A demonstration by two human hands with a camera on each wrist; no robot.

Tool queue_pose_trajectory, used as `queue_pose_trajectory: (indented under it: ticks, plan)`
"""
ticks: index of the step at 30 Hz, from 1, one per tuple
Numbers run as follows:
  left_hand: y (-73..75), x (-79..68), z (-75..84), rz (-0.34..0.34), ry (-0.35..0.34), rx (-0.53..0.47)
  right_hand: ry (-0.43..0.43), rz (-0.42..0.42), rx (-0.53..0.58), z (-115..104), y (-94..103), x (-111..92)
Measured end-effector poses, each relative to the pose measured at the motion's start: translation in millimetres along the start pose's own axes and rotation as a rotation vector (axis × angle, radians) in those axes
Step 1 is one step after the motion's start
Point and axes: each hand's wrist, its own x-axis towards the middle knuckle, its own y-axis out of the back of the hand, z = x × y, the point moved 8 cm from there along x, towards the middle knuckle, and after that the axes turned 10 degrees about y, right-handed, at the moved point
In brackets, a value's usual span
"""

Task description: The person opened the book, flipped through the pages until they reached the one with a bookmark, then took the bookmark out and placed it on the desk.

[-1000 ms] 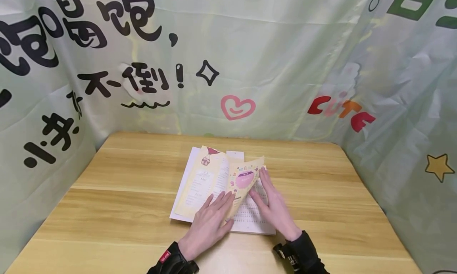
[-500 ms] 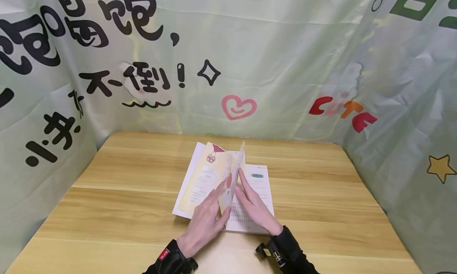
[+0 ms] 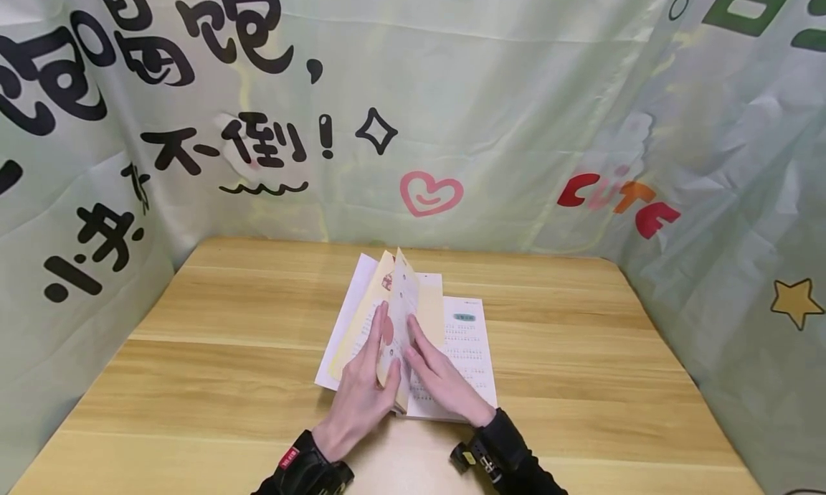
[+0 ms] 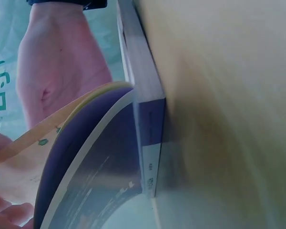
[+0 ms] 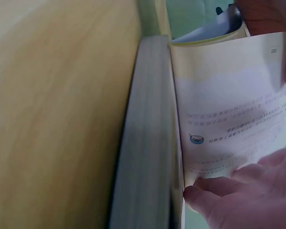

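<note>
An open book with cream printed pages (image 3: 430, 312) lies on the table. Beside its right side shows a white page (image 3: 470, 351) of small print, and a thick page block (image 5: 145, 138) lies beneath. Several leaves (image 5: 224, 90) stand raised near the middle. My left hand (image 3: 355, 405) holds the left part, thumb on the near face and fingers behind. My right hand (image 3: 447, 382) presses the raised leaf from the right with extended fingers. In the left wrist view, a bent purple cover (image 4: 81, 131) rises beside a purple-and-white spine (image 4: 150, 138). My left fingertips are partly hidden.
The wooden table (image 3: 245, 323) extends on all sides of the book. Behind and beside it hangs a pale green cloth (image 3: 516, 107) printed with dark characters, a pink heart and a yellow star. Black bands (image 3: 306, 466) with small cameras are on both wrists.
The raised leaf has swung from right to left until nearly upright. My right hand has moved left with it. My left hand has turned from lying flat to standing on edge beside the leaves.
</note>
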Motion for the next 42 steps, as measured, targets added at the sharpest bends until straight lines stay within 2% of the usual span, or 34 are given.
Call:
queue_pose_trajectory:
  ticks: [4,7,11,17,21,24,32,42]
  plan:
    - [8.5,3.5,-0.6,0.046,-0.018,0.013,0.027,-0.064,-0.067,-1,-4.4,-3]
    - [13.2,5.7,-2.8,0.056,-0.010,0.054,0.047,-0.112,-0.101,-1,-6.6,-6]
    - [17.4,8.4,-6.4,0.053,0.001,0.145,0.071,-0.167,-0.138,-2,-9.1,-9]
    - [25.8,13.2,-6.5,0.020,-0.030,0.282,0.095,-0.225,-0.147,-2,-12.4,-13]
    - [27.5,15.1,-8.6,-0.032,-0.008,0.359,0.106,-0.246,-0.156,-1,-13.7,-14]
    - [23.4,14.8,-13.2,-0.083,0.022,0.382,0.115,-0.261,-0.176,-1,-14.6,-15]
    - [1.4,6.5,-38.2,-0.275,0.160,0.338,0.134,-0.274,-0.183,-1,-16.2,-15]
    - [-11.6,0.7,-58.0,-0.366,0.219,0.297,0.147,-0.290,-0.156,-3,-12.5,-16]
